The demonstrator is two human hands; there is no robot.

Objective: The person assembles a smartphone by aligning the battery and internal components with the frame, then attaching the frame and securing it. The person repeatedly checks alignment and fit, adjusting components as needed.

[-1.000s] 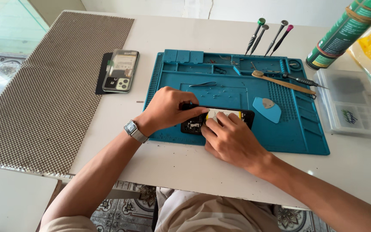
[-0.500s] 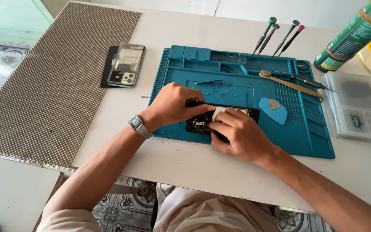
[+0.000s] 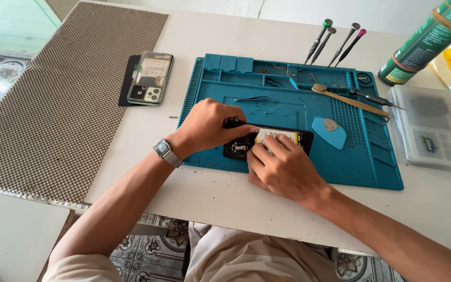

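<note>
Two hands on one opened phone (image 3: 280, 140), which lies flat near the front edge of your blue work mat (image 3: 377, 167). The back is off, with a pale battery and dark board showing between your fingers.

Your left hand (image 3: 210, 125) comes in from the left with its fingers curled narrow, pinched on what looks like a thin dark tool (image 3: 234, 124) at the phone's upper left edge; the tip is hidden, so I can't tell exactly what it touches.

Your right hand (image 3: 283, 169) rests on the phone's near edge, fingers bent and pressed down on the battery area. It's holding the phone down, not wrapped around it.

A wristwatch (image 3: 165, 152) sits on your left wrist.

On the mat:
- a blue pick (image 3: 329, 131) just right of the phone, apart from it
- a wooden-handled brush (image 3: 348, 100) further back
- tweezers (image 3: 251, 98) above your left hand

Off the mat:
- four screwdrivers (image 3: 335, 42) standing at the mat's far edge
- a green spray can (image 3: 426, 42) at far right
- a clear parts box (image 3: 434, 136) beside the mat
- a second phone (image 3: 151, 78) lying to the left, well apart
</note>
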